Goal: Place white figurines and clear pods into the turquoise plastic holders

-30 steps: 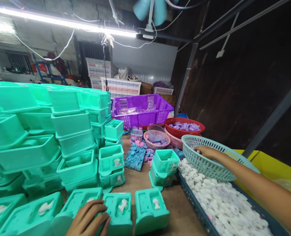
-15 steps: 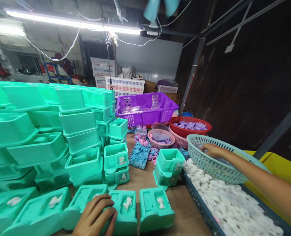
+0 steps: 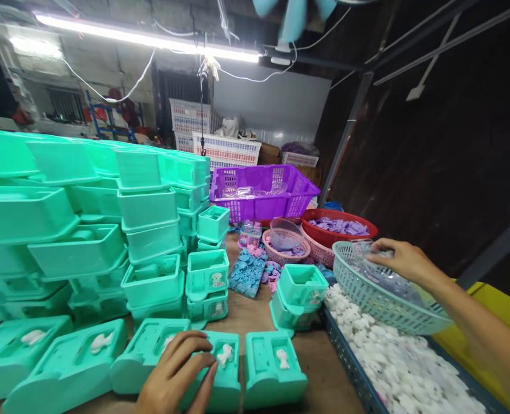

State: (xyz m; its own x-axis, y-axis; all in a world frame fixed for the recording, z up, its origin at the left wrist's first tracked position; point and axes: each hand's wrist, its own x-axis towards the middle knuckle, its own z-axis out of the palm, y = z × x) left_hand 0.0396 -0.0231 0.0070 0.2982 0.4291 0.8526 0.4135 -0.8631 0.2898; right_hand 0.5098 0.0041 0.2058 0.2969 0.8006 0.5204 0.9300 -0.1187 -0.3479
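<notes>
My left hand rests over a turquoise plastic box in the front row, fingers curled and thumb against the fingertips. Whatever it may pinch is hidden. Beside it, another turquoise box has a small white bear figure in its recess. My right hand is closed on a clear plastic piece just above the pale green basket. More clear pieces lie inside that basket.
Stacked turquoise boxes rise at the left. A dark tray of white bear figures supports the green basket. Behind are a bag of blue parts, a pink basket, a red basin and a purple crate.
My right hand has risen from inside the green basket, bringing up a clear plastic piece. My left hand has shifted slightly, its thumb closer to the fingertips. The view has turned slightly left.
</notes>
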